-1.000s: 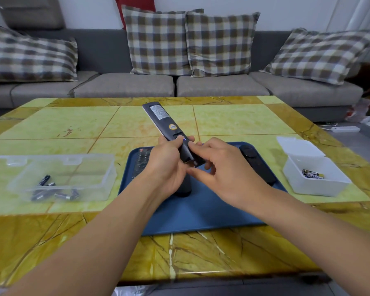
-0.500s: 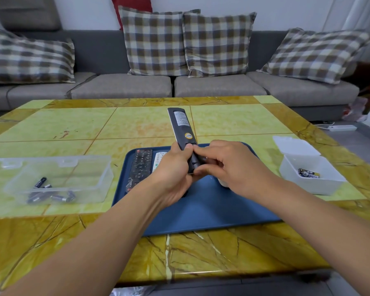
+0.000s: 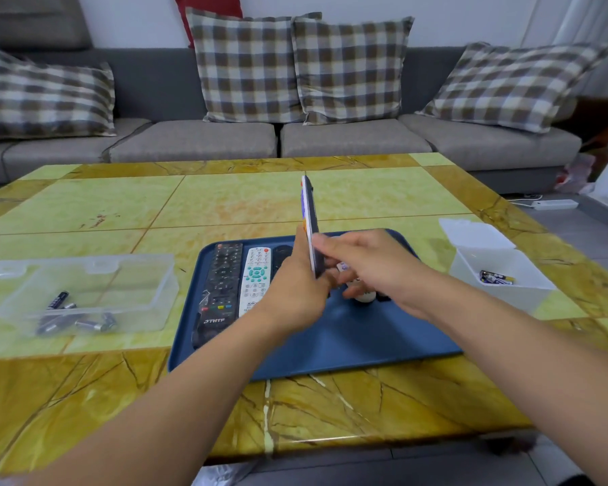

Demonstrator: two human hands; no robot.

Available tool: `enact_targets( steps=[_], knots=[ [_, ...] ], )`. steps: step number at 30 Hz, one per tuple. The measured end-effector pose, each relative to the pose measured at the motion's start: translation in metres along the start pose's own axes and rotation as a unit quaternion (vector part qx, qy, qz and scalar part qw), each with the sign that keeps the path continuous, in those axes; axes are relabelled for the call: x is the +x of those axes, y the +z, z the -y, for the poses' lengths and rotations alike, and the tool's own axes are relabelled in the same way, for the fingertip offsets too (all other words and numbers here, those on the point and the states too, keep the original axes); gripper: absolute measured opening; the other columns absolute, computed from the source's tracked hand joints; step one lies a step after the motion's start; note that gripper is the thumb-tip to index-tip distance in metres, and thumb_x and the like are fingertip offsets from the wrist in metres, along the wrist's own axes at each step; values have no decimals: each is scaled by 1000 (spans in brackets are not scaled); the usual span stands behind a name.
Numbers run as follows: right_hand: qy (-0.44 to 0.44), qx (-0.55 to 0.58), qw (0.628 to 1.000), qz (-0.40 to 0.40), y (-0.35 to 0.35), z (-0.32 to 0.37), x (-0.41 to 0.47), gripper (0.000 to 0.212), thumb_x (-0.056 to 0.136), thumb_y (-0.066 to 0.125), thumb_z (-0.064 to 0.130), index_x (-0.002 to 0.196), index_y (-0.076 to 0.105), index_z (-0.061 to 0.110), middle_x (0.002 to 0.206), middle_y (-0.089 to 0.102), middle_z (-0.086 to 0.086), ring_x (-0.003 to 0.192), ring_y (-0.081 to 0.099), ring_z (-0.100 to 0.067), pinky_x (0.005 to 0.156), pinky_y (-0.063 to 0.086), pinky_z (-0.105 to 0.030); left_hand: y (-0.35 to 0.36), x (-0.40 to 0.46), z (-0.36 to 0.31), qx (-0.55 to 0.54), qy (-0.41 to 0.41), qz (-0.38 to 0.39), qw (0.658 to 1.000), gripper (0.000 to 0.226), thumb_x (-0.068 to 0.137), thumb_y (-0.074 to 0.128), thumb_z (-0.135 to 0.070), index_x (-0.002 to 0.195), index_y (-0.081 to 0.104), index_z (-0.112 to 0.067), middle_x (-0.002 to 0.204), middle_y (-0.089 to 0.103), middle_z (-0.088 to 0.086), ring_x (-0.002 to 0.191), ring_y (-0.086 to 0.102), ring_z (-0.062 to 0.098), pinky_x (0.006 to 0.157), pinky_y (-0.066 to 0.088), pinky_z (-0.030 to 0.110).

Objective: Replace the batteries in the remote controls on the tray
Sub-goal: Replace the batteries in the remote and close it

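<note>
I have one remote lifted above the blue tray, turned edge-on so I see only its thin dark side with a pale strip of buttons. My left hand is closed around its lower end; my right hand pinches the same end, fingers curled against it. I cannot tell whether its battery cover is on or off.

I judge the task partly done at most. On the tray's left side, a black remote and a white remote lie face up, side by side, with another dark one partly hidden behind my hands. Left of the tray on the worktop, a clear box holds several loose batteries; right of the tray, a white box holds a few more. Which are spent I cannot tell.
</note>
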State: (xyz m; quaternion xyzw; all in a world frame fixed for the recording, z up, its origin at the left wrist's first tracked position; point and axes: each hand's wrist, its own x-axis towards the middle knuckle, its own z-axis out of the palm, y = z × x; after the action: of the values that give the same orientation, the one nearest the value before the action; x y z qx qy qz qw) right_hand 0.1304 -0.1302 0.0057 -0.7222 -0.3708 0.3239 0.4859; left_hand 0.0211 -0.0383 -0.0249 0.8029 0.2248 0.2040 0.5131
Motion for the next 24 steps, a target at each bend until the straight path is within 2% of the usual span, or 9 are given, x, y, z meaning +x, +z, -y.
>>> enact_targets(
  steps=[2,4,7,10,13,16,19,21,24],
  knots=[
    [14,-42,998,-35,11,-5,5,55,86,66,57,88,66,2,62,65,6,58,61,-14,63,57,-36,7,0,8,73,26,7,997,67,87,67,-19,140,28,-30,99,65,-5,88,66,5,75,57,21],
    [41,-56,996,-64,12,-10,13,48,94,59,50,94,70,3,63,68,4,63,65,-19,63,56,-40,8,0,7,114,28,39,992,76,84,75,-29,148,32,-24,107,68,-2,97,65,13,79,54,20],
    [108,9,992,-66,4,-15,25,29,102,51,27,111,69,7,89,76,-10,65,71,-21,46,48,-24,-8,-1,2,148,22,82,985,62,81,79,-45,136,53,-32,112,70,-9,100,67,10,87,55,30],
    [134,-3,989,-55,4,-20,30,24,102,51,20,107,66,2,86,75,-15,54,66,-20,42,43,-20,-29,-1,4,165,10,96,982,48,78,83,-44,120,66,-28,106,73,-11,90,70,9,85,58,38],
    [85,-145,983,-78,10,-19,34,27,101,52,22,77,58,12,64,63,-6,46,55,-17,42,37,-20,-48,-2,5,249,-5,71,966,64,67,89,-49,122,66,-26,113,70,-9,93,66,8,81,55,28],
    [30,-320,942,-98,20,-18,36,41,98,55,17,62,37,19,60,45,4,50,43,-10,43,26,-22,-62,-3,7,417,-2,54,907,87,61,87,-58,137,56,-29,139,52,-7,129,45,18,103,41,37],
    [7,-413,901,-128,27,-20,37,37,90,55,1,61,37,15,60,44,0,49,41,-14,42,23,-27,-71,-5,16,496,-60,90,862,103,60,83,-67,147,42,-34,152,35,-9,144,26,27,112,30,58],
    [-55,-454,876,-151,33,-15,33,26,89,56,2,67,46,12,70,52,-3,57,51,-20,43,31,-30,-76,-4,27,476,-81,119,867,105,60,83,-67,150,39,-33,151,35,-8,143,28,29,111,34,58],
    [-121,-416,892,-129,46,2,25,17,86,64,23,85,67,7,84,66,-8,75,63,-28,59,53,-37,-82,-1,34,460,-79,124,876,107,64,83,-64,153,36,-27,154,35,-4,143,31,27,112,37,50]
  ],
)
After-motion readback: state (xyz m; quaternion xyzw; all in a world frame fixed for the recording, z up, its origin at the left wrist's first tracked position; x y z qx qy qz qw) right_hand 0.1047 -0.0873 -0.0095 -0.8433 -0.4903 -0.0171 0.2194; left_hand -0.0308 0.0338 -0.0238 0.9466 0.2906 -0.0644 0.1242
